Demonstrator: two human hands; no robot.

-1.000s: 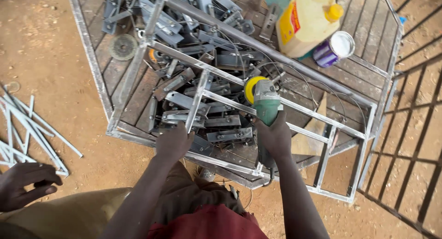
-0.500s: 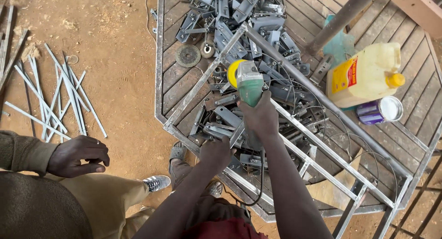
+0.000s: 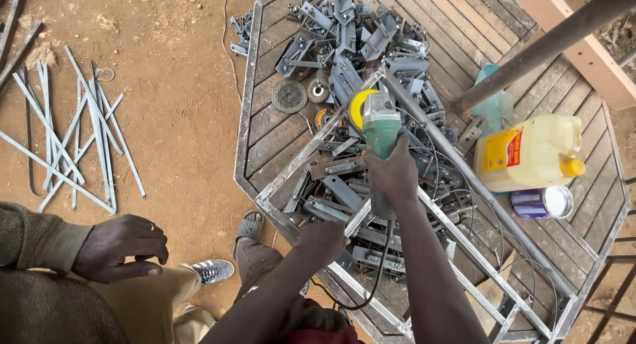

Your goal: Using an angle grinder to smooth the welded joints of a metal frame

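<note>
A frame (image 3: 424, 211) lies across the table (image 3: 265, 118), with the grinder (image 3: 379, 128) over its upper rail and a heap of brackets (image 3: 351, 32) behind it. Right of the frame stand a jug (image 3: 530, 152) and a can (image 3: 544, 201) just before it. On the ground well left of the table lie strips (image 3: 73, 138), with another person's hand (image 3: 119, 248) before them.

Left hand (image 3: 322, 239) fingers hidden behind frame rail (image 3: 358, 218); co-worker's body cut off by edge.
</note>
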